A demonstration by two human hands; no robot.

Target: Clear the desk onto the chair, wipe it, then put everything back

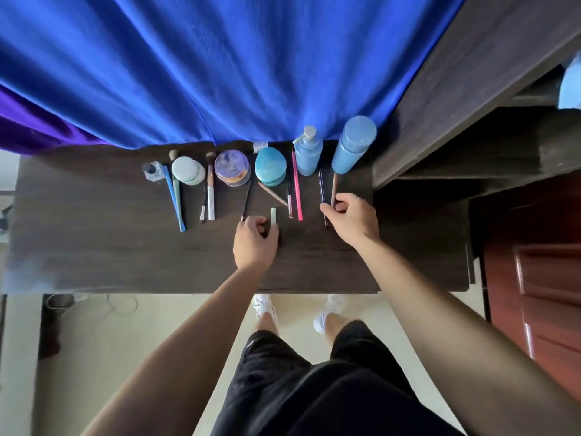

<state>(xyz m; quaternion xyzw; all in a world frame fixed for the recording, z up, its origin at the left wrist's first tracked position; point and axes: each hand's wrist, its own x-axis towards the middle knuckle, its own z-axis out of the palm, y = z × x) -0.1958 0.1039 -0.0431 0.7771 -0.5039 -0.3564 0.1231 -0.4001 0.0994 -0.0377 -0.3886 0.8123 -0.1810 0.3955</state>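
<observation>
Fingers (pixel 273 227) of my left hand (pixel 254 239) pinch the pale green stick (pixel 273 216) by its near end; my right hand (pixel 353 219) pinches two thin pencils (pixel 321 187), gathering small things off the bench (pixel 94 240) first.

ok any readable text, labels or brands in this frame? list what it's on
None can be read.
White tag at the curtain hem: print on it, too small and blurred.
Purple-lidded jar: lid pattern blurred, no legible words.
Pump bottle, tall blue bottle, teal compact: no label text visible.
</observation>
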